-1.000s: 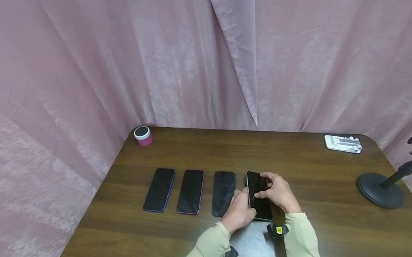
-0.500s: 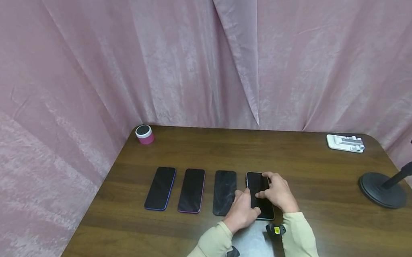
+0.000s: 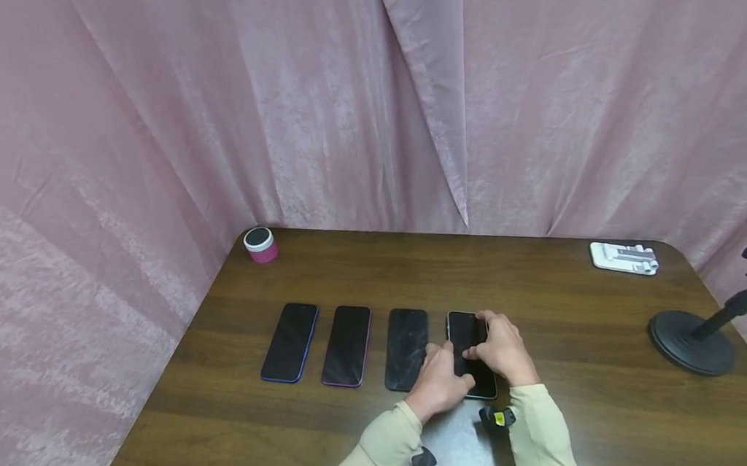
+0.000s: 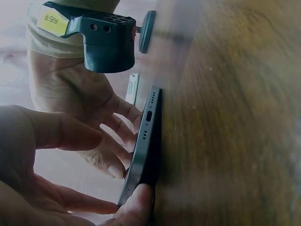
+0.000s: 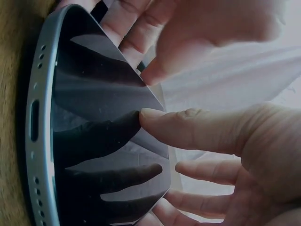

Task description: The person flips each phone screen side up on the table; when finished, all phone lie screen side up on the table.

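Observation:
A dark-screened smartphone (image 3: 471, 336) lies face up on the wooden table, last on the right in a row of phones. My left hand (image 3: 438, 382) holds its left edge; in the left wrist view the fingertips (image 4: 138, 202) lie against that edge, while the thumb hovers over the screen. My right hand (image 3: 505, 352) grips the right side, its thumb (image 5: 155, 117) touching the screen and its other fingers at the edge. To the left lie a scuffed dark phone (image 3: 405, 345), a purple-edged phone (image 3: 346, 346) and a blue-edged phone (image 3: 289, 342).
A pink jar with a white-rimmed lid (image 3: 260, 244) stands at the back left corner. A white folded stand (image 3: 624, 258) lies at the back right. On the right is a black phone holder (image 3: 693, 343) with a round base. Pink curtains (image 3: 331, 98) hang behind the table.
The rightmost phone has turned slightly and now lies straighter beside the others. Both hands stay on it, with small shifts. The other phones keep their places.

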`<state>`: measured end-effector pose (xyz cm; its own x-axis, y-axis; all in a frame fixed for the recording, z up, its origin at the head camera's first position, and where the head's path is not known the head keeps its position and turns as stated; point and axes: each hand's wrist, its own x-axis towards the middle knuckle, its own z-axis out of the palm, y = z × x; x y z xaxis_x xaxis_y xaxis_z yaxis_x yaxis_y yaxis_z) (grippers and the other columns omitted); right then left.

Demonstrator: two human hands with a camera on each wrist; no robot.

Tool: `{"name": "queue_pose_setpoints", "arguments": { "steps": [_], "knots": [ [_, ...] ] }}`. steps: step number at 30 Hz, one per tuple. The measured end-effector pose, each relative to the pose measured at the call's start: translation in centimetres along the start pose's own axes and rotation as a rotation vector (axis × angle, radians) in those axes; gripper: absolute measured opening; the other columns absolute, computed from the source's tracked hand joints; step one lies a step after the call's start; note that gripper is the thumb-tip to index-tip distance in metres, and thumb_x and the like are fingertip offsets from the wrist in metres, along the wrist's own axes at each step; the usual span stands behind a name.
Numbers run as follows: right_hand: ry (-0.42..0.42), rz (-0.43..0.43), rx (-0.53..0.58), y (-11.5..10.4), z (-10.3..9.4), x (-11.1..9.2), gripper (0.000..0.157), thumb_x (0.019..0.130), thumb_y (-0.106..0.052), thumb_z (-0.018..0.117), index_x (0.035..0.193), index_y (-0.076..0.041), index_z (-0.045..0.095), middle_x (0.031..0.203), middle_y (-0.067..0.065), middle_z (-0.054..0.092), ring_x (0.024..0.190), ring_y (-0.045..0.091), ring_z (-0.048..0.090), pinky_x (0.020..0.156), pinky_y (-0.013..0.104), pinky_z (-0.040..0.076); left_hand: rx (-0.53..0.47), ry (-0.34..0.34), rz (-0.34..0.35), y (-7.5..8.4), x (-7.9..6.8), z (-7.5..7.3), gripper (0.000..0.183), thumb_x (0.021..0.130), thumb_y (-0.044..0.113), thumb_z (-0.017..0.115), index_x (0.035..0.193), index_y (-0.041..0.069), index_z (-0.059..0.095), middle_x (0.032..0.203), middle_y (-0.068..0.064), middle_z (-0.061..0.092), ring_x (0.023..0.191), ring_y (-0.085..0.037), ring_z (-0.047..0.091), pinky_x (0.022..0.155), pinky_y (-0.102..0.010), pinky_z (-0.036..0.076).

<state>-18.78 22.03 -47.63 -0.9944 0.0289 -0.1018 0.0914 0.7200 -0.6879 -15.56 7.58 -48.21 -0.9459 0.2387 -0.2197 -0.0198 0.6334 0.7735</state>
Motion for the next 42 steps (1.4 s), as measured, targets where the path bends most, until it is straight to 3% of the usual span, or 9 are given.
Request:
{"name": "queue_pose_setpoints", "arguments": {
  "steps": [7,14,33,42],
  "knots": [
    [-0.002,-0.002,-0.014,0.0,0.2,0.1,0.072,0.069,-0.001,0.084,0.133,0.012,0.053,0.125,0.036,0.054,0.111,0.052,0.052,0.097,0.063,0.04,-0.004,0.0,-0.016,0.0,0.0,-0.1,0.065,0.084,0.014,0.074,0.14,-0.009,0.05,0.127,-0.026,0.047,0.113,-0.035,0.05,0.098,-0.05,0.045],
    [-0.006,0.009,-0.029,0.1,0.1,0.1,0.073,0.07,-0.001,0.083,0.135,0.012,0.05,0.127,0.036,0.052,0.111,0.051,0.052,0.095,0.063,0.041,0.014,-0.005,0.013,0.1,0.1,0.0,0.054,0.085,0.017,0.073,0.13,-0.008,0.057,0.121,-0.022,0.048,0.109,-0.034,0.052,0.093,-0.048,0.047],
    [-0.005,0.02,-0.051,0.0,0.4,0.0,0.076,0.073,-0.004,0.083,0.137,0.013,0.047,0.124,0.035,0.052,0.108,0.049,0.052,0.094,0.062,0.041,0.089,-0.018,0.057,-0.1,-0.1,-0.7,0.062,0.083,0.023,0.072,0.133,-0.01,0.056,0.115,-0.018,0.053,0.109,-0.03,0.054,0.093,-0.042,0.049],
    [-0.019,0.014,-0.107,-0.9,0.1,-0.2,0.064,0.092,-0.02,0.071,0.139,0.014,0.044,0.129,0.038,0.048,0.116,0.055,0.048,0.095,0.065,0.04,0.19,-0.095,0.133,0.6,-0.2,-2.6,0.057,0.088,0.024,0.069,0.137,-0.001,0.056,0.125,-0.019,0.053,0.112,-0.029,0.056,0.092,-0.039,0.049]
  ]
}}
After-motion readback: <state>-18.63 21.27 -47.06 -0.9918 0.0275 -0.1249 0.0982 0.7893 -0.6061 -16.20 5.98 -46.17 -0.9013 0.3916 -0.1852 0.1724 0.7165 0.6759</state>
